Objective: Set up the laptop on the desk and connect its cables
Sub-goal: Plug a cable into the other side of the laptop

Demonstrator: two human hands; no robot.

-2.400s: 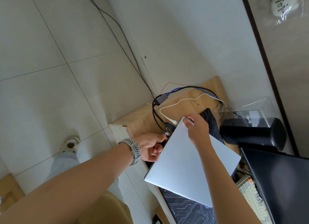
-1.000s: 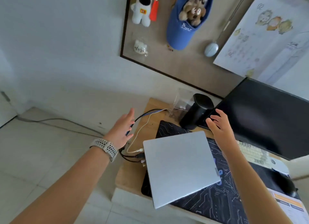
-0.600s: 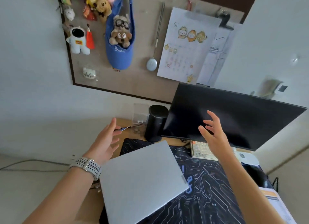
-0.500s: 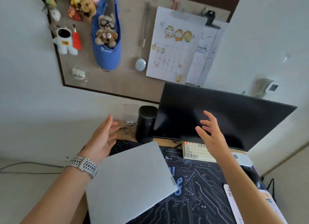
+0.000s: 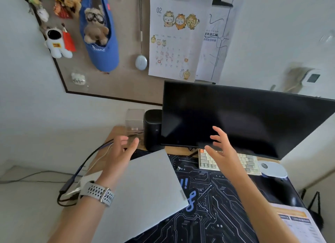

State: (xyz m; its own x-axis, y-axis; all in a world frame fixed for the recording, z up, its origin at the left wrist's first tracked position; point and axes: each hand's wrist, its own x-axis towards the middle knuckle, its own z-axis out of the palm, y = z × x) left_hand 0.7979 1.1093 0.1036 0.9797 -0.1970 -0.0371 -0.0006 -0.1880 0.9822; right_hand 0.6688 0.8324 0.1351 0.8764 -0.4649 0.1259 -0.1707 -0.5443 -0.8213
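Note:
A closed silver laptop point(image 5: 145, 190) lies at an angle on the black circuit-print desk mat point(image 5: 213, 206). Black, blue and white cables point(image 5: 79, 172) run along the desk's left edge to the laptop's left side, partly behind my wrist. My left hand point(image 5: 117, 157) hovers over the laptop's far left corner, fingers spread, holding nothing. My right hand point(image 5: 223, 152) floats open above the keyboard, in front of the monitor, apart from the laptop.
A dark monitor point(image 5: 235, 119) stands behind a beige keyboard point(image 5: 235, 163). A black cylindrical speaker point(image 5: 152, 130) and a clear box point(image 5: 135, 119) sit at the back left. A white mouse point(image 5: 272, 169) lies right of the keyboard. Papers point(image 5: 297, 222) lie at the front right. A pinboard hangs above.
My view swung up from the desk's left end to the wall and monitor. Both hands let go of the laptop and cables and now hover open above the desk.

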